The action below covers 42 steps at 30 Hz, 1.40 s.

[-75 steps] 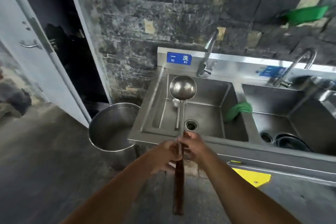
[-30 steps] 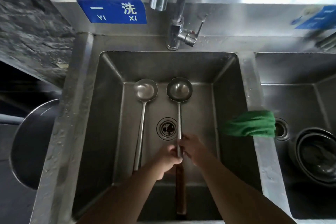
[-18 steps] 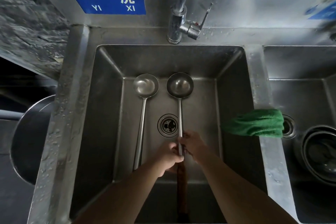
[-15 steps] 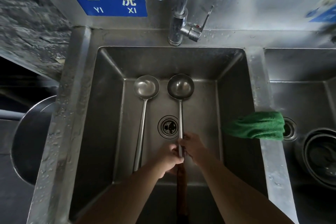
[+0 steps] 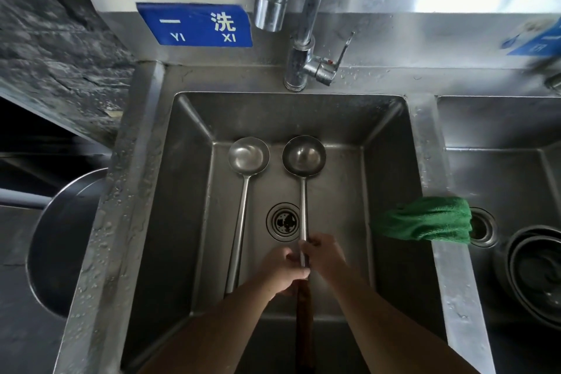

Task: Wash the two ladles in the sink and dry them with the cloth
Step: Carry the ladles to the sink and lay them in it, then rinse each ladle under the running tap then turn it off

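Observation:
Two steel ladles are in the left sink basin [image 5: 194, 191]. The left ladle [image 5: 243, 191] lies on the basin floor, bowl toward the back wall. Beside it, the right ladle [image 5: 303, 161] has a dark wooden grip near me; its bowl is down near the basin floor beside the other bowl. My left hand [image 5: 280, 270] and my right hand [image 5: 324, 258] both grip its shaft where metal meets wood. A green cloth [image 5: 425, 218] is draped over the divider between the basins. The tap [image 5: 299, 48] stands behind the basin and no water runs.
The drain [image 5: 283, 222] sits mid-basin, left of the held shaft. The right basin holds stacked steel bowls [image 5: 537, 270] and its own drain [image 5: 482, 226]. A large steel pot [image 5: 63, 240] stands on the floor left of the sink. A stone wall [image 5: 60, 39] rises behind.
I have stepped up to the sink and brought the held ladle from above the rim down into the basin beside the other. Over the last second it barely moves.

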Motion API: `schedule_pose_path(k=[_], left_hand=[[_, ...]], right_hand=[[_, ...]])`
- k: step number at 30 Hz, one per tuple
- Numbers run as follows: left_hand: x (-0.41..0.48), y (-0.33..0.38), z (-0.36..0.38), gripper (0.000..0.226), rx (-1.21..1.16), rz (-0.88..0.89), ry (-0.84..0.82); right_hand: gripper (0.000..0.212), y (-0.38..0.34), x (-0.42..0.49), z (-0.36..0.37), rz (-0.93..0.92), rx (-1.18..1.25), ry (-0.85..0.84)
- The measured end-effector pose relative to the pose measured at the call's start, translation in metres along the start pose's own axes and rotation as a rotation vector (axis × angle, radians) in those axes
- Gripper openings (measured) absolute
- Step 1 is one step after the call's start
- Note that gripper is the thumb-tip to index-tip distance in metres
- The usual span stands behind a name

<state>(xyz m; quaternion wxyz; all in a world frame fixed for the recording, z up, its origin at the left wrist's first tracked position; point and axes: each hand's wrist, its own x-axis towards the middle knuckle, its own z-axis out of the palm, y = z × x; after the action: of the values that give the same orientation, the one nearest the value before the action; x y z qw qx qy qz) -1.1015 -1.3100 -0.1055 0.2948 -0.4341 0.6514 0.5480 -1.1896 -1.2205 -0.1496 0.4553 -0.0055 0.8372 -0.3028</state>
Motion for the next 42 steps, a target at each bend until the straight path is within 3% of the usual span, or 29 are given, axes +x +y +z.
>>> schedule_pose_path(k=[6, 9, 13, 18, 21, 23, 27, 29, 31, 34, 36, 39, 42], left_hand=[[-0.01, 0.038, -0.05, 0.024, 0.068, 0.094, 0.102], [-0.016, 0.085, -0.089, 0.025, 0.104, 0.232, 0.175], [-0.028, 0.156, -0.134, 0.033, 0.096, 0.443, 0.304], [-0.036, 0.233, -0.166, 0.051, 0.044, 0.598, 0.456], [-0.037, 0.268, -0.172, 0.047, 0.0, 0.633, 0.447], [-0.037, 0.287, -0.172, 0.021, -0.034, 0.653, 0.385], [-0.026, 0.304, -0.169, 0.005, -0.064, 0.664, 0.433], [-0.019, 0.307, -0.168, 0.013, -0.083, 0.674, 0.49], [-0.014, 0.308, -0.166, 0.007, -0.081, 0.663, 0.463], [-0.01, 0.306, -0.164, 0.02, -0.059, 0.638, 0.456], [-0.012, 0.305, -0.165, 0.004, -0.069, 0.655, 0.522], [-0.02, 0.305, -0.164, 0.037, -0.042, 0.68, 0.549], [-0.024, 0.305, -0.164, 0.038, -0.035, 0.681, 0.546]], right_hand=[[0.027, -0.058, -0.009, -0.048, -0.069, -0.261, 0.097], [0.029, -0.109, -0.009, -0.084, -0.194, -0.153, 0.154], [0.05, -0.181, -0.003, -0.127, -0.319, -0.03, 0.288], [0.069, -0.245, 0.001, -0.164, -0.375, 0.334, 0.217], [0.061, -0.266, 0.011, -0.176, -0.328, 0.538, 0.147], [0.048, -0.275, 0.021, -0.179, -0.29, 0.589, 0.046], [0.016, -0.285, 0.033, -0.178, -0.201, 0.693, -0.045], [0.019, -0.29, 0.036, -0.176, -0.166, 0.744, -0.061], [0.013, -0.291, 0.039, -0.174, -0.151, 0.794, -0.048], [0.013, -0.287, 0.043, -0.17, -0.186, 0.882, -0.065], [0.015, -0.285, 0.044, -0.166, -0.208, 0.936, -0.067], [0.021, -0.284, 0.047, -0.162, -0.228, 1.007, -0.057], [0.022, -0.282, 0.049, -0.159, -0.25, 1.032, -0.049]])
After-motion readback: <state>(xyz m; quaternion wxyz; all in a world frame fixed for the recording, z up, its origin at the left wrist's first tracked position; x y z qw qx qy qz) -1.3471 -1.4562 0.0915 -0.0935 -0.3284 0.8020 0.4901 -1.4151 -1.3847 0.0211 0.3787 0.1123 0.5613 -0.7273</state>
